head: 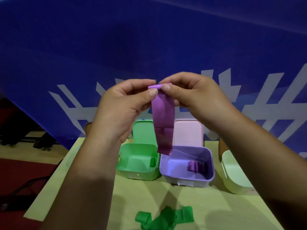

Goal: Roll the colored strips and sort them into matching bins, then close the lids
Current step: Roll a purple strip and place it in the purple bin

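Pinching the purple strip's (163,117) rolled top edge, left hand (123,108) and right hand (194,97) hold it above the purple bin (207,179), seemingly holding rolled pieces; green bin (132,171) under the left.

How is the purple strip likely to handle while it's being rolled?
Probably floppy: the purple strip hangs limp below the left hand and right hand pinching its top. Likely very light, since fingertip pinches carry it. Rolled, it may loosen; the rolls in the purple bin look loosely wound.
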Tool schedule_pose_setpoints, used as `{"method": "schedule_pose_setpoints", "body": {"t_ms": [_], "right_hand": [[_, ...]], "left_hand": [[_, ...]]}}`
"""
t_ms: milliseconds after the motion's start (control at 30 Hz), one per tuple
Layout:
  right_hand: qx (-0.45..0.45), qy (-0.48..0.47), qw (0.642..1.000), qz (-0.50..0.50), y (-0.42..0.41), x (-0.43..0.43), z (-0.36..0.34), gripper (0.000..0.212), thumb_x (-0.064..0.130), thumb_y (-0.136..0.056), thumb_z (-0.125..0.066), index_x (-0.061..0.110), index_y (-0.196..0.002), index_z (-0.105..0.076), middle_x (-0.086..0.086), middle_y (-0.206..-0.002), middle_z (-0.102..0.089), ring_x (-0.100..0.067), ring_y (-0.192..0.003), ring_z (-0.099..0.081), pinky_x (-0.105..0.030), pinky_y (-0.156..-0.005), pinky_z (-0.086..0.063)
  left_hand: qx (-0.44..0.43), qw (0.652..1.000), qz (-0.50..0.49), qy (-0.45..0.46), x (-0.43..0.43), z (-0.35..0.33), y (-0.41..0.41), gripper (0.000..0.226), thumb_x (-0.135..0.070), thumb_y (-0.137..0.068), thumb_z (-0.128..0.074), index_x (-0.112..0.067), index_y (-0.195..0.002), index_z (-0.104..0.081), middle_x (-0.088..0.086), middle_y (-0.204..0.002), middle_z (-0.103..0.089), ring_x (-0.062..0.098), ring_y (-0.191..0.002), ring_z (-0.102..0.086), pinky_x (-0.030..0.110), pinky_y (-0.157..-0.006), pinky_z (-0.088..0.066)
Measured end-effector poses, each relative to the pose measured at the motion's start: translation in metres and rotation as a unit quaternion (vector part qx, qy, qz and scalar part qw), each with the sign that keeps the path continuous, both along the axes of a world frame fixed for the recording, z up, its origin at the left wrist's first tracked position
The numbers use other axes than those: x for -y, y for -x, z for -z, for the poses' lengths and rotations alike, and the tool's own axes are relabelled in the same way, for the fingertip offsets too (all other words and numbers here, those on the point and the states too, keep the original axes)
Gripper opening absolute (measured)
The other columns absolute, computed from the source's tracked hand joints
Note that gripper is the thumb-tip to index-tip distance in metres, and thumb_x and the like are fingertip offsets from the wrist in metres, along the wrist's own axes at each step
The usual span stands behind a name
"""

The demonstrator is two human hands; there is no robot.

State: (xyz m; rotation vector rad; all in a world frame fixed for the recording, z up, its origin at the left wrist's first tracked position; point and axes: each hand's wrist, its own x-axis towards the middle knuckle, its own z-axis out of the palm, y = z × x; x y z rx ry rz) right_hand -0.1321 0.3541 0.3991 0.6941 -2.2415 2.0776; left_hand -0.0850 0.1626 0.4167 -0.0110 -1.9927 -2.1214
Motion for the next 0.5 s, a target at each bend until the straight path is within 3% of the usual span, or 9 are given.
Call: {"method": "schedule_pose_setpoints", "body": {"t_ms": [133, 333, 500], "right_hand": [[-0.010, -0.019, 1.000, 0.013, -0.002, 0.004, -0.002, 0.010, 0.027, -0.100, -0.074, 0.023, -0.106, -0.081, -0.001, -0.097, -0.081, -0.025, -0.097, -0.077, -0.049, -0.089, -0.065], [0.003, -0.020, 0.999, 0.033, -0.010, 0.002, 0.002, 0.013, 0.023, -0.102, -0.071, 0.018, -0.108, -0.081, -0.006, -0.094, -0.080, -0.008, -0.076, -0.068, -0.038, -0.081, -0.064], [0.020, 0.004, 0.999, 0.027, -0.018, 0.000, 0.001, 0.016, 0.020, -0.103, -0.070, 0.012, -0.110, -0.081, -0.020, -0.096, -0.076, -0.019, -0.078, -0.062, -0.048, -0.085, -0.063]], "left_hand": [[0.005, 1.000, 0.009, -0.023, 0.001, 0.002, -0.005, 0.028, 0.001, -0.093, -0.074, -0.002, -0.121, -0.075, 0.014, -0.106, -0.081, 0.024, -0.098, -0.081, 0.025, -0.081, -0.063], [-0.011, 0.997, 0.031, -0.073, -0.001, 0.017, -0.007, 0.026, -0.009, -0.094, -0.069, -0.004, -0.118, -0.074, 0.015, -0.111, -0.082, 0.027, -0.103, -0.081, 0.028, -0.084, -0.064], [-0.048, 0.995, 0.037, -0.083, -0.007, 0.021, -0.005, 0.025, -0.014, -0.086, -0.073, -0.005, -0.109, -0.076, 0.012, -0.102, -0.082, 0.026, -0.095, -0.081, 0.030, -0.081, -0.064]]}}
